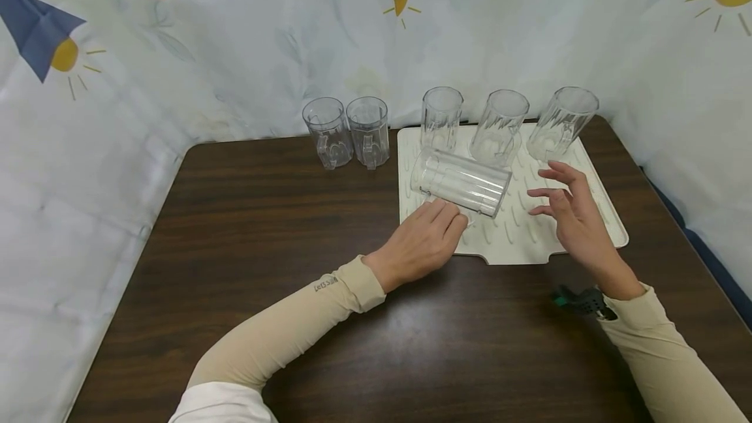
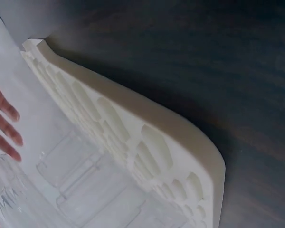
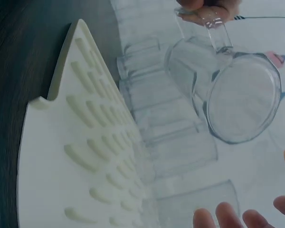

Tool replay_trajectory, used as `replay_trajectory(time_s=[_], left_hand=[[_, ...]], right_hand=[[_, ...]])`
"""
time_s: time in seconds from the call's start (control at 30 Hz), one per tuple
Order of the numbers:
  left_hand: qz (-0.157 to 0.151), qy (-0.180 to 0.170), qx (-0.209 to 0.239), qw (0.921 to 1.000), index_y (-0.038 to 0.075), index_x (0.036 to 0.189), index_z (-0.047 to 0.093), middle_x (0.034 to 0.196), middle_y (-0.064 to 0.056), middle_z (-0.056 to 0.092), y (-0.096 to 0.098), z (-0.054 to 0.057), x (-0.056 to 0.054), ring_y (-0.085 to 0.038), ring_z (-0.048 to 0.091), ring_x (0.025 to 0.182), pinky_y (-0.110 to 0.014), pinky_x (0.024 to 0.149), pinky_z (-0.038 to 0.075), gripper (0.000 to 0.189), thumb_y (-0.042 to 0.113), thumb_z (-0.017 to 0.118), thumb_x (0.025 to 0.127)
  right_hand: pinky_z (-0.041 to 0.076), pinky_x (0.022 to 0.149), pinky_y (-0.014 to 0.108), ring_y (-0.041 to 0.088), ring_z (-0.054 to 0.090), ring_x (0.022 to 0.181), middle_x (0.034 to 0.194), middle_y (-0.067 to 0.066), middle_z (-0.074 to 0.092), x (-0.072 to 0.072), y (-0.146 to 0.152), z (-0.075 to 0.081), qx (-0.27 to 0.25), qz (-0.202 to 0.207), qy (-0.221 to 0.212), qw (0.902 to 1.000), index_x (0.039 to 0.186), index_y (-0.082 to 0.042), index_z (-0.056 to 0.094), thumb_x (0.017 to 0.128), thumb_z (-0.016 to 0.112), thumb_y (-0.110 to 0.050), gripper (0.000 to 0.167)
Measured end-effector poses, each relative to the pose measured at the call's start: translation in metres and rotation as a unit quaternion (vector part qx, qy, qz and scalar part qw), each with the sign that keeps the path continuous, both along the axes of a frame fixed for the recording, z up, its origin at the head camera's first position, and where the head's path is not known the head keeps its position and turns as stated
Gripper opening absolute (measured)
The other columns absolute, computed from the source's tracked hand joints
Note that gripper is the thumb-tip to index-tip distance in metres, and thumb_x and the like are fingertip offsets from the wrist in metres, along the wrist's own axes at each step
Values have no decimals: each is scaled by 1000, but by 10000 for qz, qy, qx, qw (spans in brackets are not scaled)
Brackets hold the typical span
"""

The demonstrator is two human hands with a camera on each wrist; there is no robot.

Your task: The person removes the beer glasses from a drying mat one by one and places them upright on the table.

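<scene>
My left hand (image 1: 425,237) grips a clear mug (image 1: 461,181) by its handle. The mug lies sideways in the air over the front of a white ribbed draining tray (image 1: 511,250), and the right wrist view looks at one round end of this mug (image 3: 242,99). To its right, my right hand (image 1: 578,220) hovers over the tray with fingers spread and nothing in them. Three more clear mugs stand along the tray's back: a left one (image 1: 442,116), a middle one (image 1: 499,126) and a right one (image 1: 563,123).
Left of the tray, two clear mugs (image 1: 329,132) (image 1: 368,132) stand side by side at the back of the dark wooden table (image 1: 264,214). A white printed cloth (image 1: 247,38) hangs close behind the table's back edge.
</scene>
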State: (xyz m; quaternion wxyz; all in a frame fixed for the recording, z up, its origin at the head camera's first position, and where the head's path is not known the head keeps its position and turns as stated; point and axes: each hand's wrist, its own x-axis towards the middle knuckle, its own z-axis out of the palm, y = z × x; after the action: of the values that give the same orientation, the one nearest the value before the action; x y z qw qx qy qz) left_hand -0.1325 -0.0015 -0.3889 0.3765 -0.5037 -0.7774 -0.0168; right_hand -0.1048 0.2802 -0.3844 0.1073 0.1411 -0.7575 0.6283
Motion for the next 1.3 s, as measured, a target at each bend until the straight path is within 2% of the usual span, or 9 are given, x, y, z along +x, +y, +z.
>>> replay_trajectory(time_s=[0.17,0.3,0.4,0.53,0.67,0.9,1.13,1.3], left_hand=[[28,103,-104,9999,9,94,53,83,-1,49,3,-2,3,-16,43,72,-24,62,36,17,4,42,106],[72,30,-179,9998,9,94,53,83,-1,49,4,-4,6,-16,43,72,-24,62,36,17,5,41,106],[135,-49,-209,9997,10,95,52,84,0,49,5,-4,8,-17,44,73,-25,63,37,17,8,41,107],[218,-57,-251,9994,11,96,52,84,0,49,6,-4,10,-17,44,74,-25,64,38,16,9,41,107],[263,-9,-293,9992,11,96,52,84,0,48,7,-5,10,-16,44,73,-25,62,37,17,9,41,107],[308,85,-288,9991,11,95,54,82,1,49,8,-5,11,-16,43,71,-24,61,36,18,9,41,107],[374,136,-274,9988,12,95,54,82,1,49,8,-5,12,-15,43,70,-24,60,35,17,9,41,107],[410,117,-291,9987,12,96,55,82,1,50,9,-5,12,-15,43,70,-24,60,35,18,10,41,107]], right_hand=[[59,84,12,4,61,117,147,2,41,-2,-10,-6,-63,325,21,9994,158,-13,31,112,43,-14,48],[59,85,12,4,58,119,148,-2,38,-2,-20,-10,114,558,-79,9983,159,-16,29,112,44,-18,50],[60,84,13,4,57,119,146,-4,37,-3,-26,-12,59,613,-165,9980,158,-17,29,112,44,-16,48],[60,84,15,5,57,118,143,-2,36,-4,-30,-13,-200,669,-187,9974,156,-13,30,112,44,-14,47],[59,84,14,4,57,119,143,-2,37,-4,-33,-14,-172,785,-145,9967,157,-7,29,111,47,-18,51],[55,83,9,2,56,118,142,-7,39,-4,-37,-13,228,642,-221,9974,157,-1,26,106,57,-12,60],[56,86,9,5,56,119,143,-7,41,-6,-41,-11,-40,670,-394,9970,155,-4,28,99,59,7,65],[57,84,9,5,57,116,140,-7,43,-7,-43,-10,-56,595,-448,9972,153,-6,30,96,62,11,67]])
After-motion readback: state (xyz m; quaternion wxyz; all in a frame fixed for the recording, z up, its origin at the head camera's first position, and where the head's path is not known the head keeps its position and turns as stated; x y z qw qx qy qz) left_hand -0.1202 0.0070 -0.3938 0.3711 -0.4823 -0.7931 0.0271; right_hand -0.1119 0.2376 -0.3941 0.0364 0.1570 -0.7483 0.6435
